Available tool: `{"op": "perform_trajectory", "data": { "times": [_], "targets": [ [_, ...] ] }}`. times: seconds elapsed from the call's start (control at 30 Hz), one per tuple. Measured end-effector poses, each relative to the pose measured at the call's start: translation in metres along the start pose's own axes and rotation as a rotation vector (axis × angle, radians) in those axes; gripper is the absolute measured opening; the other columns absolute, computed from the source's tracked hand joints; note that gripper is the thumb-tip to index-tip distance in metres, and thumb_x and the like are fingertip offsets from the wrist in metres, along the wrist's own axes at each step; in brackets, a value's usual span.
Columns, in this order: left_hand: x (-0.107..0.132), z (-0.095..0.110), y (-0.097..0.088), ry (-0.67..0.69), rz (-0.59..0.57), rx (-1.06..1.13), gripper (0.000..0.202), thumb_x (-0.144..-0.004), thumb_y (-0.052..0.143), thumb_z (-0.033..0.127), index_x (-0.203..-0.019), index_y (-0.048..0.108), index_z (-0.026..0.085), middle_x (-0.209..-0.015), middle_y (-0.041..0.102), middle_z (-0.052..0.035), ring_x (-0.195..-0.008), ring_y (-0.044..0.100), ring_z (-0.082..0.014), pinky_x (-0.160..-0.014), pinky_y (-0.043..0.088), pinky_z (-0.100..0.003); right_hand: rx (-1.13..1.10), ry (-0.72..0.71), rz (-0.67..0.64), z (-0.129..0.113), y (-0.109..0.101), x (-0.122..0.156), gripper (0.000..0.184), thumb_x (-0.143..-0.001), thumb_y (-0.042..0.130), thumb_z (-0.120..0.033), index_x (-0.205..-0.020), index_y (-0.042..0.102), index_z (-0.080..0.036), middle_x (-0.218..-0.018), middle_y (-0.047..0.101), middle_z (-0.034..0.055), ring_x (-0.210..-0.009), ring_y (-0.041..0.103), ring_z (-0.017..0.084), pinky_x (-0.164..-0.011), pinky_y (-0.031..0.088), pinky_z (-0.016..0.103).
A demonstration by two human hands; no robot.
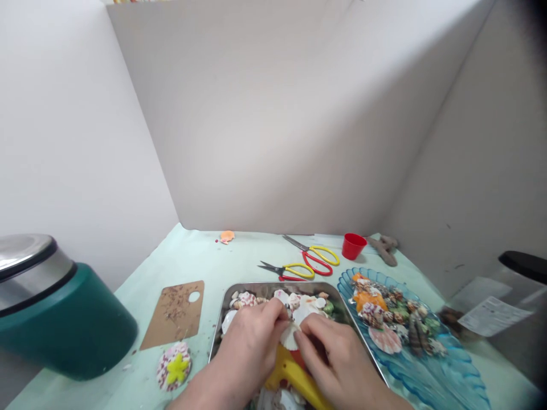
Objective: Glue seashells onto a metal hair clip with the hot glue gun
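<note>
Both of my hands meet over a metal tray heaped with seashells. Between my fingertips is a small white ribbed shell. My left hand is closed, its thumb and forefinger pinching at the shell's upper left. From the right, my right hand grips the shell's edge between thumb and fingers. Under the hands lies a yellow tool, partly covered, whose kind I cannot make out. Several white and speckled shells show in the tray beyond my fingers.
A blue leaf-shaped dish of shells stands right, near a clear jar. Two pairs of scissors and a red cup lie behind. Leftward are a brown board, a yellow-flowered shell disc and a large green container.
</note>
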State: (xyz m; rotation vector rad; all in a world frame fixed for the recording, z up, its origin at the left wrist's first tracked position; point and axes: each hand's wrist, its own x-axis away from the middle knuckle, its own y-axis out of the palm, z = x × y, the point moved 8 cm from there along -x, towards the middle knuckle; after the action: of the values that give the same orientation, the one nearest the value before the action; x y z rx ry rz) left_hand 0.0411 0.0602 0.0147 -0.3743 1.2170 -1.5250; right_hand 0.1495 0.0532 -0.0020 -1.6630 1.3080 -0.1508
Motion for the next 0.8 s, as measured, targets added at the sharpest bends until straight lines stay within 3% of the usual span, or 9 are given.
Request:
{"op": "perform_trajectory", "data": {
  "times": [0.13, 0.23, 0.53, 0.63, 0.8],
  "targets": [
    [0.001, 0.0, 0.003, -0.023, -0.061, 0.025, 0.014, -0.084, 0.042, 0.01, -0.088, 0.052, 0.019, -0.073, 0.066, -0.0022, -0.065, 0.061, -0.0166, -0.057, 0.042, -0.024, 0.04, 0.018, -0.007, 0.002, 0.002, 0.001, 0.026, -0.088, 0.04, -0.023, -0.062, 0.044, -0.019, -0.056, 0.051, -0.0005, -0.049, 0.048, 0.011, -0.048, 0.032, 0.023],
    [0.001, 0.007, 0.004, 0.035, -0.117, -0.007, 0.019, -0.084, 0.043, 0.012, -0.095, 0.056, 0.02, -0.079, 0.068, -0.0039, -0.07, 0.064, -0.0171, -0.061, 0.044, -0.023, 0.097, 0.005, -0.023, 0.003, 0.003, 0.003, 0.025, -0.087, 0.04, -0.021, -0.063, 0.044, -0.019, -0.057, 0.052, -0.0004, -0.05, 0.049, 0.011, -0.048, 0.032, 0.023],
    [0.002, 0.014, 0.003, 0.144, -0.145, -0.297, 0.018, -0.083, 0.044, 0.012, -0.076, 0.059, 0.018, -0.073, 0.065, -0.0029, -0.06, 0.061, -0.0179, -0.052, 0.042, -0.026, 0.387, -0.268, 0.056, -0.018, -0.001, 0.005, 0.023, -0.086, 0.041, -0.014, -0.065, 0.049, -0.019, -0.06, 0.054, 0.0023, -0.053, 0.052, 0.014, -0.051, 0.034, 0.026],
    [0.001, 0.008, 0.001, 0.131, -0.117, -0.282, 0.019, -0.085, 0.042, 0.012, -0.079, 0.059, 0.018, -0.073, 0.064, -0.0027, -0.062, 0.061, -0.0182, -0.054, 0.043, -0.027, 0.44, -0.219, -0.015, -0.017, -0.003, 0.004, 0.01, -0.082, 0.055, -0.024, -0.072, 0.053, -0.02, -0.066, 0.059, 0.0029, -0.056, 0.058, 0.017, -0.05, 0.037, 0.027],
    [-0.003, -0.003, -0.015, 0.023, -0.026, -0.072, 0.021, -0.085, 0.041, 0.008, -0.088, 0.058, 0.018, -0.082, 0.065, -0.0033, -0.072, 0.061, -0.0162, -0.063, 0.046, -0.026, 0.551, -0.073, -0.235, -0.006, 0.009, 0.01, 0.03, -0.061, 0.074, -0.041, -0.076, 0.058, -0.022, -0.07, 0.068, 0.0045, -0.057, 0.066, 0.025, -0.044, 0.036, 0.029]
  ]
}}
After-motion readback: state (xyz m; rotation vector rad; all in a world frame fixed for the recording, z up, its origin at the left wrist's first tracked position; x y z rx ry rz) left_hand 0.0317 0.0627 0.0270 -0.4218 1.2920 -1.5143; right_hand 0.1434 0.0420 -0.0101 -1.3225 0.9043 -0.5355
